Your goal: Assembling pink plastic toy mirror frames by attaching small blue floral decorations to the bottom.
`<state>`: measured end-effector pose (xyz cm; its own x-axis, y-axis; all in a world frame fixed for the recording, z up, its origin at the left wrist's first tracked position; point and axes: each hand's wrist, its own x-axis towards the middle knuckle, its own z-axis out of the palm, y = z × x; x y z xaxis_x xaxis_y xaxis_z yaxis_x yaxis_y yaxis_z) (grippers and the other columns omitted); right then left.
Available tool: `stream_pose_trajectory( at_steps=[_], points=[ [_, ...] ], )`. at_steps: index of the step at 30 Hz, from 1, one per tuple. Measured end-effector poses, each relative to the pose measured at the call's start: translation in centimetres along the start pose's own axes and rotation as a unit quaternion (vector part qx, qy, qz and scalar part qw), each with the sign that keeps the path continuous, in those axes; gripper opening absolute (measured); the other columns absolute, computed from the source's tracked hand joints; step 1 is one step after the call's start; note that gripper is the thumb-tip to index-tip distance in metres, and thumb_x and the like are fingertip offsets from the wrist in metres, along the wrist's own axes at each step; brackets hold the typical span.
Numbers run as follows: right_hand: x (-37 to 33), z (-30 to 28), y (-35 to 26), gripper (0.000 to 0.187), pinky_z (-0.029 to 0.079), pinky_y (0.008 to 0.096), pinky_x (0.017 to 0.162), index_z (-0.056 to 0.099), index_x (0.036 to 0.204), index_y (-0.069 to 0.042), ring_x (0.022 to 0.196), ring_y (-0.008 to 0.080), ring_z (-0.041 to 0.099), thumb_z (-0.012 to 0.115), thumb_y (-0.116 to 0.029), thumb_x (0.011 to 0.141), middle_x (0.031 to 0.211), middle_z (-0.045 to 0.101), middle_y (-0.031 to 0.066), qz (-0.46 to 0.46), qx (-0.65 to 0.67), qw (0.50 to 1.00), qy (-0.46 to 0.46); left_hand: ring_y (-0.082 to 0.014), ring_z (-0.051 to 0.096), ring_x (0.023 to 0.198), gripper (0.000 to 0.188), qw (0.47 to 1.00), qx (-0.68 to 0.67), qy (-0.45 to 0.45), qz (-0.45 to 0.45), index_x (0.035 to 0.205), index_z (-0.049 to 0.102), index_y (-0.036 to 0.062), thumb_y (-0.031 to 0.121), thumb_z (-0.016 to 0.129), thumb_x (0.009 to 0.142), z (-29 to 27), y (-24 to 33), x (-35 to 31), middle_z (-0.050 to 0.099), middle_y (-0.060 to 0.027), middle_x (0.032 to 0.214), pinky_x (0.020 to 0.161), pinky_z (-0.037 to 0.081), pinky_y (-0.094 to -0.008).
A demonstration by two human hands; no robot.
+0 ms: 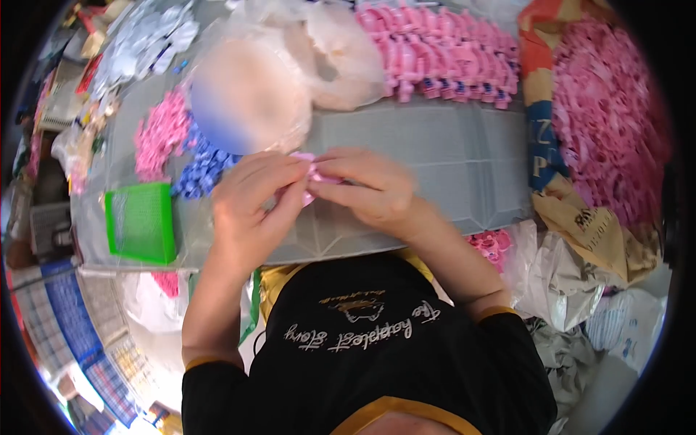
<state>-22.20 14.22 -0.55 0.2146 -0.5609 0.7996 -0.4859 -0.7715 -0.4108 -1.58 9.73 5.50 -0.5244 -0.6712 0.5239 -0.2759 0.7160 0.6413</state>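
Over the front part of the grey table my left hand and my right hand meet, fingertips close together. Between them is a small pink plastic piece, pinched from both sides. My fingers cover most of it, so its full shape cannot be made out. Just beyond my left hand lies a heap of small blue plastic parts. Next to that heap, on its far left, is a pile of small pink parts.
A green plastic basket stands at the table's left front corner. Rows of pink pieces with dark blue bits lie at the back right. Clear plastic bags rest at the back. An open sack of pink parts stands on the right.
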Motion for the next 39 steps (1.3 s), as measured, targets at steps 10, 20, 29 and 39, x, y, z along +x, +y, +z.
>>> stream_pose_trajectory(
  at_steps=[10,20,29,39],
  points=[
    [0.7,-5.3,0.8,0.028,0.054,0.0303,0.085,0.074,0.117,-0.001,0.099,0.0185,0.068,0.076,-0.005,0.089,0.110,0.072,0.0072,0.327,0.030,0.924,0.195,-0.0282,0.064,0.114,0.038,0.989,0.005,0.073,-0.131,0.126,0.065,-0.0047,0.007,0.071,0.091,-1.2,-0.4,-1.2,0.069,-0.0184,0.123,0.099,0.046,-0.0371],
    [-3.8,-17.5,10.2,0.038,0.050,0.0255,0.094,0.067,0.132,0.003,0.104,0.0117,0.064,0.071,-0.003,0.094,0.120,0.071,0.0071,0.396,-0.018,0.807,0.437,-0.0222,0.071,0.087,0.006,0.988,0.036,-0.074,-0.129,0.093,0.072,-0.0049,0.000,0.071,0.090,1.1,-0.8,-2.4,0.074,-0.0120,0.091,0.082,0.053,-0.0312],
    [-5.0,-20.3,12.4,0.034,0.055,0.0300,0.082,0.072,0.125,-0.004,0.093,0.0188,0.069,0.072,-0.003,0.092,0.111,0.072,0.0090,0.310,-0.372,0.803,0.348,-0.0240,0.072,0.084,0.007,0.989,0.023,-0.099,-0.111,0.094,0.073,-0.0031,-0.001,0.072,0.088,2.1,-1.0,-3.5,0.074,-0.0134,0.090,0.078,0.055,-0.0327],
    [-6.5,-19.3,13.6,0.021,0.056,0.0451,0.085,0.071,0.111,-0.003,0.098,0.0397,0.067,0.066,-0.009,0.092,0.109,0.068,0.0183,0.340,-0.515,0.762,0.195,-0.0272,0.072,0.084,0.006,0.985,0.012,-0.099,-0.139,0.094,0.073,-0.0017,0.001,0.072,0.088,2.3,-1.2,-4.0,0.073,-0.0145,0.091,0.078,0.055,-0.0343]
  ],
)
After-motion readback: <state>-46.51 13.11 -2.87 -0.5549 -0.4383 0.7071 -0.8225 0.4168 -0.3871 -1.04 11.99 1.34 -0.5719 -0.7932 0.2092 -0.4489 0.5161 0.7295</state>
